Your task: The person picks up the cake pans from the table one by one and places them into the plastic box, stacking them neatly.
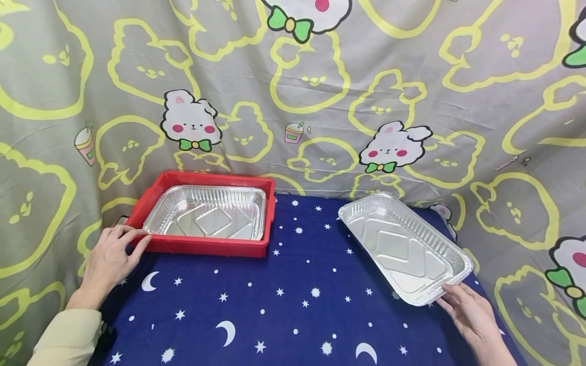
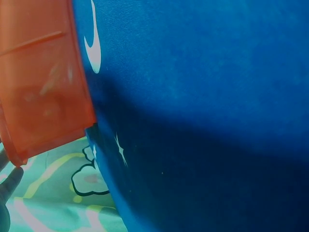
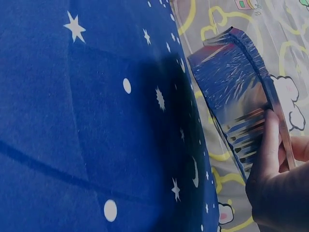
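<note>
At the near left corner of a red plastic tray [image 1: 220,247], my left hand [image 1: 110,256] grips the rim. The left wrist view shows fingertips [image 2: 14,176] right at that corner of the red wall. Inside the tray lies a rectangular foil pan [image 1: 165,195], its ribbed sides below the red rim. My right hand [image 1: 471,310] pinches the near corner of a second foil pan [image 1: 391,246], which is held tilted over the right side of the table. In the right wrist view, the thumb and fingers hold that pan's rim [image 3: 285,137].
A dark blue cloth with white moons and stars covers the table [image 1: 274,325]. Behind and at both sides hangs a grey curtain [image 1: 320,168] with yellow outlines and white rabbits, close to the tray's back edge. The second pan casts a shadow on the cloth.
</note>
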A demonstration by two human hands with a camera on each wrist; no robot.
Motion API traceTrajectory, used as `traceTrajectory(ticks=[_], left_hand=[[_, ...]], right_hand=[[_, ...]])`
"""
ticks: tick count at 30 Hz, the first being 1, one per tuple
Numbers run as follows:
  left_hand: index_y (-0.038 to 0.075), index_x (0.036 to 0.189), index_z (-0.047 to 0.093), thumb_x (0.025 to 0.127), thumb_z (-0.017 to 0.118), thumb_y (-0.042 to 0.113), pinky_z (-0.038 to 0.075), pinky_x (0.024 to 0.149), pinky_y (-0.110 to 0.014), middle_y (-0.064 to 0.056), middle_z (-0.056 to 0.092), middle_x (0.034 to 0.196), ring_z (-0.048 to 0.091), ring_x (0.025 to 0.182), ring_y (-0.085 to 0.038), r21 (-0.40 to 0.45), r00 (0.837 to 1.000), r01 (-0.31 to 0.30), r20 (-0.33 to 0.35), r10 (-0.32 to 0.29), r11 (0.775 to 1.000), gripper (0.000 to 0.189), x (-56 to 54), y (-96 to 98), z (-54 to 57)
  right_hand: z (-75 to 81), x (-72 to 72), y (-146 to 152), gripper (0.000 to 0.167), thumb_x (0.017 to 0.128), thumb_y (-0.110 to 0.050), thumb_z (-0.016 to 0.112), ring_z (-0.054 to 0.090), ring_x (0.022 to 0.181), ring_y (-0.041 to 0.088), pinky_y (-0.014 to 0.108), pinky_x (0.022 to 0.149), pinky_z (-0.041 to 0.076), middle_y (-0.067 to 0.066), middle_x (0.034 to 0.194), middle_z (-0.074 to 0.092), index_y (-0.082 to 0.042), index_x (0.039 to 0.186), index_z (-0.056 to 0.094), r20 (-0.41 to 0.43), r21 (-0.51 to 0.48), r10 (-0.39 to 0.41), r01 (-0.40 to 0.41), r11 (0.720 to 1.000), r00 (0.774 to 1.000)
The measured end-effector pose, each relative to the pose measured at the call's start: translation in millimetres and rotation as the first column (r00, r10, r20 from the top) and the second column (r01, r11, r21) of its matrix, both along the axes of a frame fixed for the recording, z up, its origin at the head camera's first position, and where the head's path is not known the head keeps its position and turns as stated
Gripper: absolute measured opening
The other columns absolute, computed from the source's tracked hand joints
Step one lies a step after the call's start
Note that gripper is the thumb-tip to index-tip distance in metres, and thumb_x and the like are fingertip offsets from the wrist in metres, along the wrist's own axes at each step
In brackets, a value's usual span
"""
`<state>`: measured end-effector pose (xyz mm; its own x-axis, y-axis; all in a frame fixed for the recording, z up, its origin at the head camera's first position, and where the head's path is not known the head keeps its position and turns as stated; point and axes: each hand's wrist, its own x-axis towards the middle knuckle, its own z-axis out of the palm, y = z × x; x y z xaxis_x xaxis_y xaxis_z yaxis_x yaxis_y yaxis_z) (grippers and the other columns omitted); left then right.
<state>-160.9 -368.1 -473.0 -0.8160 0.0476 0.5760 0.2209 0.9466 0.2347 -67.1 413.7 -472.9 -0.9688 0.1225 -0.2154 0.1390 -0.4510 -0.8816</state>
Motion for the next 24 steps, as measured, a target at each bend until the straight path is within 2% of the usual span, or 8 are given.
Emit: traceTrajectory(ticks=[9, 16, 24], left_hand=[[0.004, 0.107, 0.074, 0.087, 0.081, 0.017, 0.047, 0.095, -0.067, -0.026, 0.064, 0.11, 0.052, 0.116, -0.05, 0.001, 1.0, 0.003, -0.008, -0.003, 1.0, 0.025, -0.9, 0.4, -0.6], [0.004, 0.11, 0.074, 0.087, 0.08, 0.017, 0.047, 0.093, -0.069, -0.026, 0.063, 0.112, 0.051, 0.118, -0.049, 0.003, 1.0, -0.002, 0.019, 0.002, 1.0, 0.027, -0.4, 0.6, -0.3], [0.004, 0.109, 0.075, 0.086, 0.082, 0.017, 0.048, 0.092, -0.068, -0.025, 0.064, 0.11, 0.053, 0.115, -0.048, 0.013, 1.0, 0.006, -0.008, -0.006, 1.0, 0.027, 0.4, -0.8, -1.9]], right_hand=[[0.9, -4.6, -8.7, 0.039, 0.105, 0.006, 0.047, 0.077, 0.093, 0.008, 0.026, 0.079, 0.065, -0.006, 0.103, 0.079, -0.021, 0.101, 0.076, -0.041, 0.021, 0.004, -0.004, 1.0, 0.999], [3.7, -9.2, -15.7, 0.038, 0.105, 0.004, 0.049, 0.077, 0.094, 0.005, 0.026, 0.079, 0.065, -0.008, 0.103, 0.078, -0.023, 0.099, 0.075, -0.021, 0.065, 0.0, 0.002, 0.998, 1.0], [8.9, -20.5, -25.9, 0.035, 0.104, 0.003, 0.053, 0.075, 0.094, 0.002, 0.025, 0.079, 0.065, -0.011, 0.101, 0.077, -0.026, 0.098, 0.072, 0.026, 0.131, -0.011, 0.008, 0.991, 1.0]])
